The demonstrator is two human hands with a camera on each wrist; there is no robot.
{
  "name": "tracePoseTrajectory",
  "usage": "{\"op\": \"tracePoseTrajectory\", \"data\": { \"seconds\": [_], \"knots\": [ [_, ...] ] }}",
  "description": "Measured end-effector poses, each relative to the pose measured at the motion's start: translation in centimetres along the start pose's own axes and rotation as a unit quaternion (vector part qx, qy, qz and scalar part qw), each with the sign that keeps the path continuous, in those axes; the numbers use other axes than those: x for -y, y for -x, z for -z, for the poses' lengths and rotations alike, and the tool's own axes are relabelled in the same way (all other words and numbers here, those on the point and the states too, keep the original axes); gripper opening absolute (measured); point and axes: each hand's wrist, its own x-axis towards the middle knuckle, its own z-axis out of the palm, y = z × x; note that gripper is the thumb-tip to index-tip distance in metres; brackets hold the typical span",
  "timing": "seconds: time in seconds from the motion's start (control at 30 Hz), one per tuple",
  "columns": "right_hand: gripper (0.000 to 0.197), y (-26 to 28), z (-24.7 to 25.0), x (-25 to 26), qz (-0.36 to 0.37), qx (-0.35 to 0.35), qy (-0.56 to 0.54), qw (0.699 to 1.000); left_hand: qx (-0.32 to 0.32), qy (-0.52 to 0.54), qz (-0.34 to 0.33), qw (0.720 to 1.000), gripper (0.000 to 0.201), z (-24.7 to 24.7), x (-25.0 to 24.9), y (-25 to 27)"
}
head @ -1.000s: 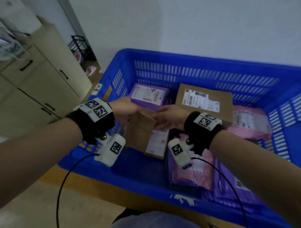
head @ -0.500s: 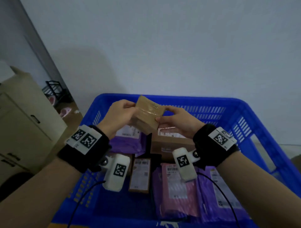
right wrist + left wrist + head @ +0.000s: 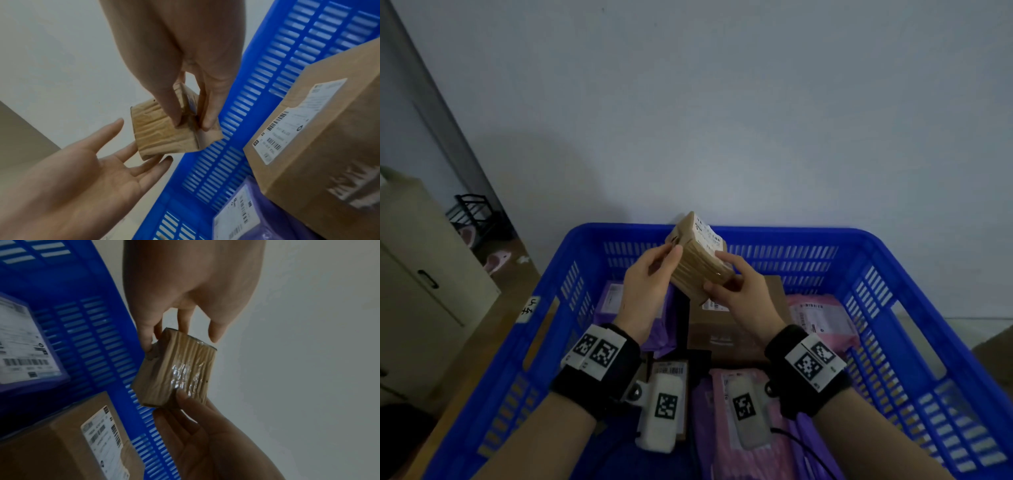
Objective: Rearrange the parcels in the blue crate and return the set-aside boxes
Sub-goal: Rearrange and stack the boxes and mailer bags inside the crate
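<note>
Wall (image 3: 722,102) beyond crate rim (image 3: 791,234); taped box (image 3: 697,267) aloft

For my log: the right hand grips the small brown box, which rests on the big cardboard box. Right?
No. The right hand grips the small brown box, but in the air, clear of the big cardboard box; the left wrist view shows it.
</note>
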Motion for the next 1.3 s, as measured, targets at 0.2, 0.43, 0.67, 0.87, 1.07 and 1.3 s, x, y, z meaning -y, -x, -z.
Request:
{"op": "tracePoseTrajectory", "data": {
  "seconds": [0.2,0.43,0.67,0.87,1.07,1.3],
  "knots": [
    [0.052,0.3,-0.4,-1.2,0.044,0.012,0.093,0.995,0.014,0.047,0.068,0.997,0.043,-0.1,1.3,0.2],
    [0.063,0.7,-1.8,-1.9,0.117,0.058,0.151,0.98,-0.025,0.085,0.086,0.992,0.048,1.0,1.8,-0.9],
    [0.054,0.1,-0.6,-1.6,0.05,-0.018,0.074,0.996,0.014,0.063,0.107,0.992,0.032,4.1,1.7,-2.4],
    [0.07,-2.4,0.1,-1.3,-0.117,0.067,-0.038,0.99,0.089,0.07,0.16,0.981,0.02,6.7,0.7,-2.6],
    [0.067,-2.3,-2.0,-2.5,-0.153,0.153,-0.061,0.974,0.182,-0.074,0.238,0.951,0.02,8.0,1.6,-1.7],
    [0.056,-2.9,-3.4,-3.4,-0.136,0.342,0.101,0.924,0.151,-0.163,0.199,0.955,0.067,9.9,2.2,-2.0]
  ]
}}
